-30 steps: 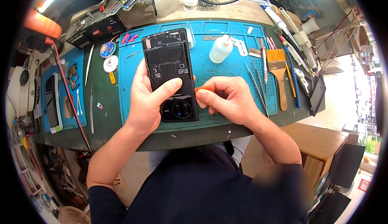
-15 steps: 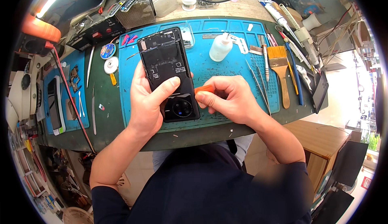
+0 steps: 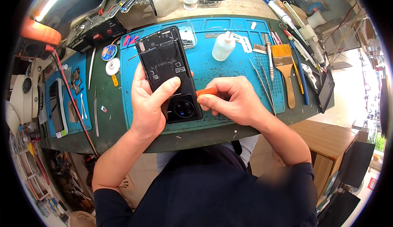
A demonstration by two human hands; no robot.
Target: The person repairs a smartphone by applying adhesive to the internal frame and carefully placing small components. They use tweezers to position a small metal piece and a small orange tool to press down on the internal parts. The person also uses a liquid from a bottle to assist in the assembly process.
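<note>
My left hand point(image 3: 145, 104) grips a black phone point(image 3: 163, 57) over the blue silicone mat point(image 3: 217, 116), thumb across its back. The back panel is off at the upper part, showing dark internals; the large round camera housing point(image 3: 184, 108) is at the lower end. My right hand point(image 3: 229, 98) pinches a small orange tool point(image 3: 205, 92) against the phone's right edge beside the camera section; the tool's tip is hidden. A white dropper bottle point(image 3: 223, 47) stands right of the phone, and a clear lidded box point(image 3: 189, 38) lies partly behind it.
Tweezers point(image 3: 266, 88), a wide brush point(image 3: 282, 63) and several tools lie right. Solder spools point(image 3: 110, 53), a second mat point(image 3: 86, 110) with another phone point(image 3: 56, 104), a red cable point(image 3: 77, 108) and black bench equipment point(image 3: 96, 34) are left. A wooden cabinet point(image 3: 323, 137) stands lower right.
The phone's top end has tilted and moved leftward, with my left hand still holding it. My right hand keeps the orange tool at the same edge, with only slight movement.
</note>
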